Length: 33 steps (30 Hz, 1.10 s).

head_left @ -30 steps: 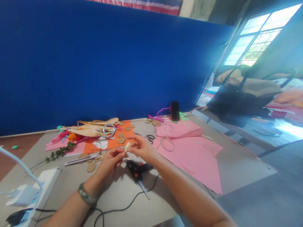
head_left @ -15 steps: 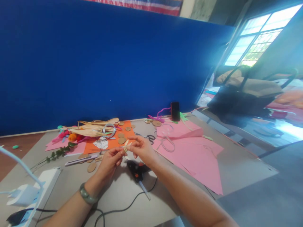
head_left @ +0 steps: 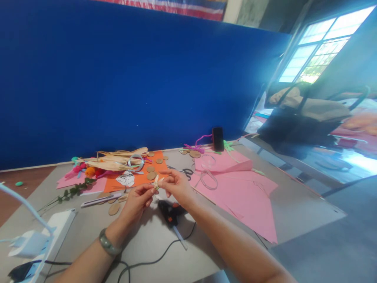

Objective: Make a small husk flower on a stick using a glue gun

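A small cream husk flower [head_left: 157, 182] with several petal-like points is held up between my hands above the table. My left hand [head_left: 141, 197] pinches its base between thumb and fingertips; a green bangle circles that wrist. From the right, my right hand [head_left: 178, 188] reaches across with thumb and index finger closed at a petal, its other fingers loosely bent. Just below the hands lies a black hot glue gun [head_left: 169, 213] with a clear glue stick [head_left: 180, 237] in its rear; its handle is partly hidden by my right wrist.
Dried corn husks [head_left: 118, 160] and a tape roll [head_left: 136, 162] lie at the back left. A utility knife [head_left: 100, 199], wooden discs [head_left: 114, 208], scissors [head_left: 187, 173], pink paper [head_left: 247, 204] and a phone [head_left: 218, 139] surround the hands. A black cord [head_left: 153, 261] crosses the front; a power strip [head_left: 57, 236] stands left.
The flower's petals look more spread and upright between my fingertips. Both hands have stayed in almost the same place.
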Available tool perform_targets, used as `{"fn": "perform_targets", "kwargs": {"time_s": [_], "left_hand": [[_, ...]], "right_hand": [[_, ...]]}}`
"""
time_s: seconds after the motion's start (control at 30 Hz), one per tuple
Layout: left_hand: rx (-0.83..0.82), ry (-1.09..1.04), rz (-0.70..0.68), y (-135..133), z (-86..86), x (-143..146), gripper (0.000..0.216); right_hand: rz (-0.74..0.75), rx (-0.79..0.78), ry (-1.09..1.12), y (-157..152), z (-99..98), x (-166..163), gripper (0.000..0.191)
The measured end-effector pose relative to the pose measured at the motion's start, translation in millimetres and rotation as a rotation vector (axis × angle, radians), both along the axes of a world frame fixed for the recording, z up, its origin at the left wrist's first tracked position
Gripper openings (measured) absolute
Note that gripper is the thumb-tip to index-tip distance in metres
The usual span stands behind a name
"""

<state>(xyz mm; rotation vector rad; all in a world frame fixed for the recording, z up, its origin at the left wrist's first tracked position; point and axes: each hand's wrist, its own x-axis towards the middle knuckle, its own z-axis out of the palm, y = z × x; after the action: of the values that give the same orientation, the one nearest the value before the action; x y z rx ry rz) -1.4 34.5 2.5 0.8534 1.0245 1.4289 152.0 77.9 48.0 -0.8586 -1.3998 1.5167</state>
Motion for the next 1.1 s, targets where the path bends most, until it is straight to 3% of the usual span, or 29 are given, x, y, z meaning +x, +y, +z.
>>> {"fn": "perform_targets", "kwargs": {"time_s": [1.1], "left_hand": [[0.0,0.007,-0.061,-1.3,-3.1,-4.1,0.025]], "right_hand": [[0.074,0.023,0.058,5.6,-5.5,1.5,0.032]]}}
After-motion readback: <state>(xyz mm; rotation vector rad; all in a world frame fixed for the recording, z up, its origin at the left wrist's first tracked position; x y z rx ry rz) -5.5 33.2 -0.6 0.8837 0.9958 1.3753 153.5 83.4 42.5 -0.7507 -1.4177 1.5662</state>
